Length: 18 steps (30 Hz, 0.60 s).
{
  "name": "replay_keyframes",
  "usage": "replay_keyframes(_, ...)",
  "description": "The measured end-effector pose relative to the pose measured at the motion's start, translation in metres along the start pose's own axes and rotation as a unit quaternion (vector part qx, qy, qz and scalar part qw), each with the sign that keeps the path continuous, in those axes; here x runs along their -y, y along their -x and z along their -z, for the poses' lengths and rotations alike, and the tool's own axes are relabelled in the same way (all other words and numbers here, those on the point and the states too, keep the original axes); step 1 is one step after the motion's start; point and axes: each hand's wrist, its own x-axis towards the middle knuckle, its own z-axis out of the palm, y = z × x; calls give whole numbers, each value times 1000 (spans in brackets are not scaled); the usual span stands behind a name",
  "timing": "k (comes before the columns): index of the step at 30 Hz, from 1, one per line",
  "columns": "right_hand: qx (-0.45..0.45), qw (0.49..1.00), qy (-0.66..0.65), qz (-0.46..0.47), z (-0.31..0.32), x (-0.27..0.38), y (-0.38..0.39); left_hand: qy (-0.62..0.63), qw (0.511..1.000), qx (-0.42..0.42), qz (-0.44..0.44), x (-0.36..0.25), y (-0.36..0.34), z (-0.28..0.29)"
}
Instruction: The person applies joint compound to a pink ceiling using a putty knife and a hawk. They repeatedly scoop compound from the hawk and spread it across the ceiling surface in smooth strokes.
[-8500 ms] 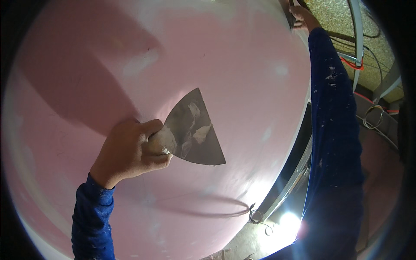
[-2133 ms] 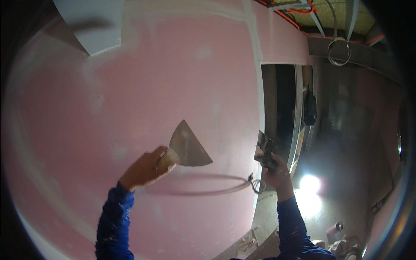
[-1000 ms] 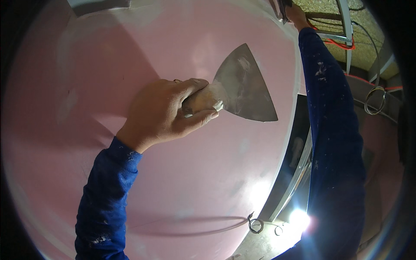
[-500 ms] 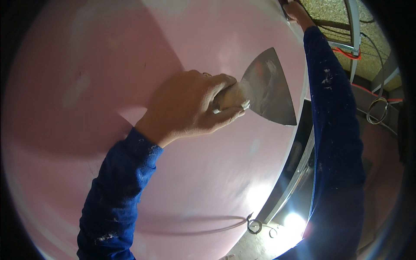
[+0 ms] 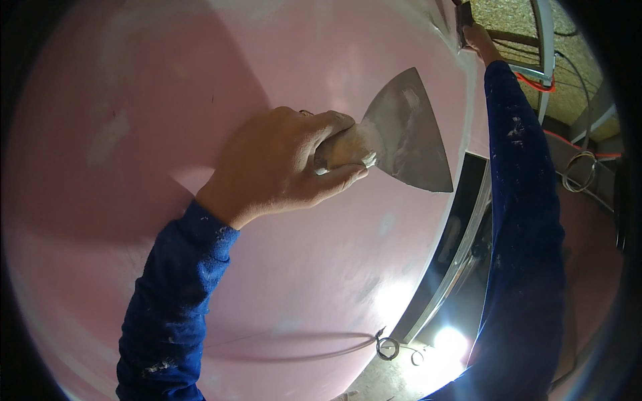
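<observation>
My left hand [image 5: 267,167] grips the short handle of a wide putty knife [image 5: 411,137], fingers and thumb wrapped round it. Its fan-shaped metal blade points right, over a large curved pink surface [image 5: 301,267] with pale smudges. White material sticks to the handle beside my thumb. At the top right, my stretched-out right hand [image 5: 480,41] is closed on a dark rectangular block [image 5: 464,21] at the pink surface's far right edge. Part of that block is covered by the fingers, and its exact kind cannot be made out.
A thin cable with a coiled end [image 5: 386,347] hangs near the lower edge of the pink surface. A bright lamp [image 5: 451,342] shines at lower right. Beyond my right arm stand a metal frame [image 5: 547,40], a red cord [image 5: 535,83] and a looped hose [image 5: 580,170].
My right hand and the dark block have shifted right and slightly down in view, showing more of the block. My left hand with the putty knife sits a little further left.
</observation>
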Motion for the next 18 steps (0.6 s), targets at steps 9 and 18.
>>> replay_keyframes(9,18,909,-353,-223,52,93,13,-24,1000,-14,1,0,2,-3)
replay_keyframes(18,6,944,-291,-155,86,95,-24,-18,999,-22,-18,-1,-3,-4)
